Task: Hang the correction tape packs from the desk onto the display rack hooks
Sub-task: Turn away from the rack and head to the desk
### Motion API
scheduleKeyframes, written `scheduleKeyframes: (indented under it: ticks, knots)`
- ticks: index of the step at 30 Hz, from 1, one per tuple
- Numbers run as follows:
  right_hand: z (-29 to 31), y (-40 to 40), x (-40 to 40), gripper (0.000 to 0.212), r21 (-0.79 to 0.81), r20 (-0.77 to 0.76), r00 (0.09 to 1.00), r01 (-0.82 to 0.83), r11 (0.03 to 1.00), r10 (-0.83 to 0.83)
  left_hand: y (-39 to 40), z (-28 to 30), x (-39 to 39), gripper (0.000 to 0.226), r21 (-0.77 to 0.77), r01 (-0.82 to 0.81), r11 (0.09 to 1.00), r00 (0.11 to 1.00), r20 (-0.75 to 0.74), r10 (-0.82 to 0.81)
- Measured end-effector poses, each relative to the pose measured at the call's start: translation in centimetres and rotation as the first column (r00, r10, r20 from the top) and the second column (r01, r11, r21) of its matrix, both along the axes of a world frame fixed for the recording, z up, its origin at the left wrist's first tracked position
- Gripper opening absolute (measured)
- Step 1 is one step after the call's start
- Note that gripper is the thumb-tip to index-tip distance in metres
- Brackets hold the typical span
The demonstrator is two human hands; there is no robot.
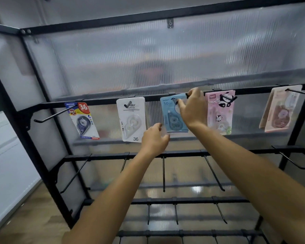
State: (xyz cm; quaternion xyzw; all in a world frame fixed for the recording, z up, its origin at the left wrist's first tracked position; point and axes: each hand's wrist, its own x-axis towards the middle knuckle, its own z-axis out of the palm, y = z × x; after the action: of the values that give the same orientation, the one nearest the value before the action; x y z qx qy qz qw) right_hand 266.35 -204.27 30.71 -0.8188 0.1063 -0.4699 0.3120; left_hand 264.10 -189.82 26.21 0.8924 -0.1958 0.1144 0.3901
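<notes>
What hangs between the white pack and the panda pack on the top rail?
In the head view, the blue pack hangs between the white pack and panda pack, the right hand pinching its top.
</notes>
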Motion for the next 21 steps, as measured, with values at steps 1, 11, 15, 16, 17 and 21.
scheduleKeyframes:
  ticks: [1, 11, 15, 16, 17, 21]
  knots:
    - [-0.6, 0.2, -0.2, 0.027, 0.02, 0.033, 0.999, 0.009, 1.0, -0.009, 0.2, -0.4, -0.1, 0.051, 0.016, -0.008, 1.0, 1.0, -0.007, 0.008]
    - [-8.4, 7.1, -3.9, 0.012, 0.006, -0.135, 0.904, -0.408, 0.913, 0.405, 4.8, -4.8, -1.8, 0.038, 0.256, -0.144, 0.956, 0.985, 0.129, 0.114]
    - [-10.0, 12.1, -5.0, 0.015, -0.03, -0.272, 0.82, -0.531, 0.847, 0.504, 9.9, -6.1, -3.4, 0.034, 0.343, -0.217, 0.914, 0.973, 0.156, 0.172]
    - [-10.4, 13.6, -5.3, 0.017, -0.053, -0.308, 0.801, -0.552, 0.832, 0.513, 11.6, -6.3, -4.0, 0.034, 0.367, -0.246, 0.897, 0.966, 0.168, 0.196]
    - [-10.9, 15.3, -5.6, 0.019, -0.079, -0.347, 0.782, -0.574, 0.815, 0.518, 13.5, -6.6, -4.8, 0.036, 0.388, -0.277, 0.879, 0.958, 0.179, 0.223]
    - [-12.7, 23.2, -8.0, 0.024, -0.131, -0.454, 0.686, -0.682, 0.719, 0.568, 21.5, -7.5, -9.1, 0.043, 0.47, -0.377, 0.798, 0.926, 0.189, 0.326]
